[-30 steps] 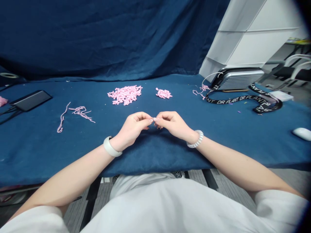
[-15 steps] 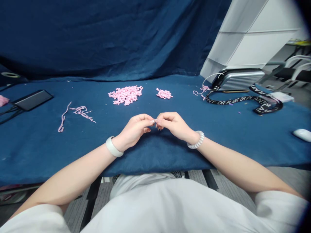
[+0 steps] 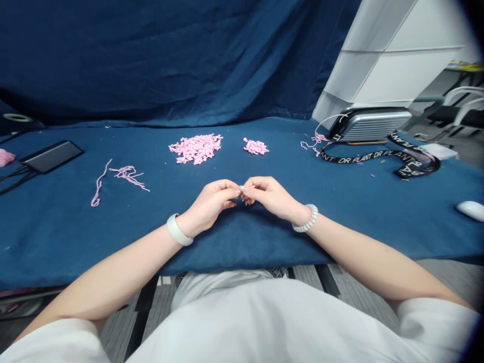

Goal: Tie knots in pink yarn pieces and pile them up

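Note:
My left hand (image 3: 214, 202) and my right hand (image 3: 269, 196) meet fingertip to fingertip above the front part of the blue-covered table (image 3: 325, 201). Both are closed in a pinch, thumb against fingers. Whatever lies between the tips is too small and too covered to make out. Beyond the hands lies a large heap of small pink knotted yarn pieces (image 3: 196, 148). A smaller pink heap (image 3: 256, 146) sits to its right. Loose pink yarn strands (image 3: 129, 174) are spread to the left of my left hand, beside a longer looped strand (image 3: 98, 186).
At the left are a dark flat device (image 3: 52, 156) with cables and a pink bundle (image 3: 5, 157). On the right lie a black lettered lanyard (image 3: 363, 157), a silver ridged case (image 3: 372, 125), a pink yarn tangle (image 3: 318, 137) and a white mouse (image 3: 471, 209). A blue curtain (image 3: 170, 60) hangs behind.
The fingertips have shifted very slightly and stay pinched together. The heaps and strands on the table lie as before.

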### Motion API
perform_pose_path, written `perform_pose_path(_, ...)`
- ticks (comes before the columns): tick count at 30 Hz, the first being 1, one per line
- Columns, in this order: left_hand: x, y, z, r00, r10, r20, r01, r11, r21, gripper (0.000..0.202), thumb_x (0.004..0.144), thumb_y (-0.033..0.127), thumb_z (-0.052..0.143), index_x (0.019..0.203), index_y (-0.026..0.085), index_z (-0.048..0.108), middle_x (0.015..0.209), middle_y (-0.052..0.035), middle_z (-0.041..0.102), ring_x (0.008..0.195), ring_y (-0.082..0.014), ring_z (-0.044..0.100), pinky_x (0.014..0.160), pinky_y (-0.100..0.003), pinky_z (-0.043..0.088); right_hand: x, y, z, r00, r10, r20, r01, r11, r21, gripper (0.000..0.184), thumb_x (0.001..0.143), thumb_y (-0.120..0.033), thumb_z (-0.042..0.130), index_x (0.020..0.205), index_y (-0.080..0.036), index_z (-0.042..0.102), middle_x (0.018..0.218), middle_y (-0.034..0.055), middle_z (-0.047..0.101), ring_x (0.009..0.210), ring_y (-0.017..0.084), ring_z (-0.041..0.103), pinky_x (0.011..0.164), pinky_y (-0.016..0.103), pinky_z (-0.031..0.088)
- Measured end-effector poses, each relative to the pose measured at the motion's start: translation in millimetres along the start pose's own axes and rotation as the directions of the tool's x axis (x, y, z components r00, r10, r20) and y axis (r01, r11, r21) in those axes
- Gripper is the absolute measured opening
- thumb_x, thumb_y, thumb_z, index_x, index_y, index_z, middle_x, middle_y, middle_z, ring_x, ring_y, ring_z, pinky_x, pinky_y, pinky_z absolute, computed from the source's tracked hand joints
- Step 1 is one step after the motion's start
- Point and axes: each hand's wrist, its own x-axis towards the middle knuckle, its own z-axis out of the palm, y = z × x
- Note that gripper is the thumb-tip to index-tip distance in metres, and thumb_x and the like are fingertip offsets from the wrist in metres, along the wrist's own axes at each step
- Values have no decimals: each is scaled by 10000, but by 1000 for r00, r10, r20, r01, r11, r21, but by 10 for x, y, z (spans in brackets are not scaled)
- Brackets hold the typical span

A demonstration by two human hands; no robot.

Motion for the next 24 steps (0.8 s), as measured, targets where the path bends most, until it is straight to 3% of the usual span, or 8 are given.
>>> perform_pose_path(7, 18, -14, -29, 999, 18, 32, -17, 999, -32, 92, 688, 192, 642, 689, 126, 578, 748, -24, 603, 722, -103, 559, 637, -209, 404, -18, -36, -13, 1000, -4, 9, 4, 1000, -12, 424, 746, -479, 536, 720, -56, 546, 666, 15, 552, 568, -31, 484, 573, 82, 417)
perform_pose_path(17, 24, 14, -29, 997, 1, -77, -6, 998, -64, 121, 688, 232, 620, 748, 137, 575, 741, -17, 561, 717, -107, 540, 626, -214, 415, 35, 30, -61, 997, 18, -78, -14, 999, 47, 480, 699, -548, 566, 713, -69, 525, 688, 14, 548, 578, -21, 487, 577, 102, 426)
perform_pose_path(24, 32, -22, -50, 995, 81, -57, -73, 989, 131, 228, 747, 370, 625, 810, 151, 619, 790, -17, 579, 758, -101, 532, 655, -203, 406, 15, 22, -59, 994, -23, -103, 22, 1000, -13, 494, 709, -561, 546, 724, -67, 539, 697, 19, 559, 592, -22, 484, 589, 96, 423)
